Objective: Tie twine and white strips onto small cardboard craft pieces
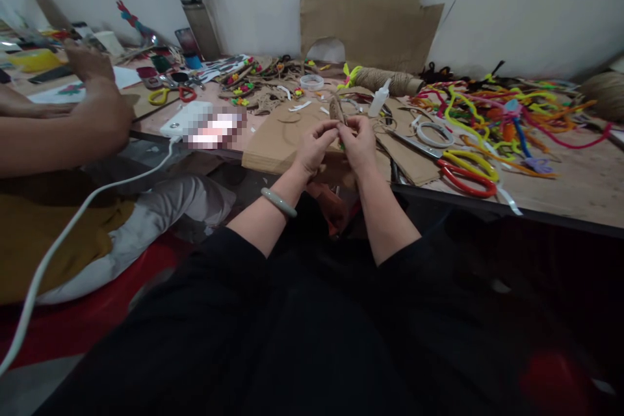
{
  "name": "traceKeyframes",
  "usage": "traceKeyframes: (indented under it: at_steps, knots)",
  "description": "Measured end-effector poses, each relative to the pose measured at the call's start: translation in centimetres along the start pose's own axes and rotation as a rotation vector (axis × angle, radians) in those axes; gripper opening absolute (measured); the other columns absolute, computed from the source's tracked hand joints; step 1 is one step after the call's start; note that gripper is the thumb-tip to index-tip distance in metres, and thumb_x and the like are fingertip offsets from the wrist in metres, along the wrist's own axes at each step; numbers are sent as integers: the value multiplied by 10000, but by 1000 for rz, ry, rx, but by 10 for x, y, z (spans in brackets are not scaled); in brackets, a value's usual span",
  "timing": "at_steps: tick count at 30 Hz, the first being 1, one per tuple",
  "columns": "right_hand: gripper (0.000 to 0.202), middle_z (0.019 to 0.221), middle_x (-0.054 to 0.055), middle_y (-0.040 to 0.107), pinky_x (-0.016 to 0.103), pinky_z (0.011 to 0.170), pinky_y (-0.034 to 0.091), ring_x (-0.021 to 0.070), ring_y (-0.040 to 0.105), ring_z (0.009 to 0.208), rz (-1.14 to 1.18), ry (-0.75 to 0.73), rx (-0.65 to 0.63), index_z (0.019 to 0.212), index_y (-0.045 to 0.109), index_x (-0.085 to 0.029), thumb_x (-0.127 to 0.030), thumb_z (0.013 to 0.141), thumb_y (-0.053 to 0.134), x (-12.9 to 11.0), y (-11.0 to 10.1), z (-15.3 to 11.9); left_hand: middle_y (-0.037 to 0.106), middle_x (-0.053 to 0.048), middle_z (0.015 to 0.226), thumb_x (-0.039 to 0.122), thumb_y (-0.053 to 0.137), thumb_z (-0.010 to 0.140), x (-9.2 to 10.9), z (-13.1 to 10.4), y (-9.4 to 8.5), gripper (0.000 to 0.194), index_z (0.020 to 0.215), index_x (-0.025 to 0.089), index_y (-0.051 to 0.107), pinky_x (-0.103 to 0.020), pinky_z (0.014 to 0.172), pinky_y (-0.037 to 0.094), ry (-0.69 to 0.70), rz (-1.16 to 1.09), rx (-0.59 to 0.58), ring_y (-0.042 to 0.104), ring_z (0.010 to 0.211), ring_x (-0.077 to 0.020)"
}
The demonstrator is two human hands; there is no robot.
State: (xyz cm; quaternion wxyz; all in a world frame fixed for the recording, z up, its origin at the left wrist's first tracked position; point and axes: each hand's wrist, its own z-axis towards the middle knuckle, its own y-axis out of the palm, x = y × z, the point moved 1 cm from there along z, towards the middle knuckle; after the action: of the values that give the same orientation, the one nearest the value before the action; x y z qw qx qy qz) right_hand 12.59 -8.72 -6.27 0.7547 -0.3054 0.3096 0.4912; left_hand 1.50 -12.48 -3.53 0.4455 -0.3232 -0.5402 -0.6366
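My left hand and my right hand meet at the table's front edge, fingertips pinched together. Between them is a narrow brown craft piece, its upper end pointing away from me; whether it is cardboard or wound twine is unclear. A speck of green shows by the fingers, and the rest of the piece is hidden. Under both hands lies a flat cardboard sheet. Just beyond my right hand stands a small white glue bottle. Scissors with red and yellow handles lie to its right.
Colourful pipe cleaners are heaped at the right. A twine roll and a tape roll lie nearby. Twine pieces with bright bits are piled behind. At the left, a co-worker's arm rests near a white cabled device.
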Motion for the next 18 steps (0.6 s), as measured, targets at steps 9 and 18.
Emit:
traceKeyframes:
  at_steps: [9, 18]
  knots:
    - [142, 1143, 97, 665, 429, 957, 502, 237, 642, 1066, -35, -222, -138, 881, 525, -245, -248, 753, 585, -24, -5, -9, 669, -16, 747, 413, 682, 845, 7, 5, -9, 250, 730, 194, 645, -268, 758, 490, -165, -159, -29, 660, 859, -164]
    - [185, 1212, 100, 657, 480, 1039, 460, 246, 606, 1184, -46, -230, -257, 925, 520, -249, -293, 763, 600, -38, -10, -13, 663, -2, 706, 347, 688, 817, 8, 5, -15, 169, 796, 180, 672, -254, 687, 488, -253, -267, -150, 647, 725, -136]
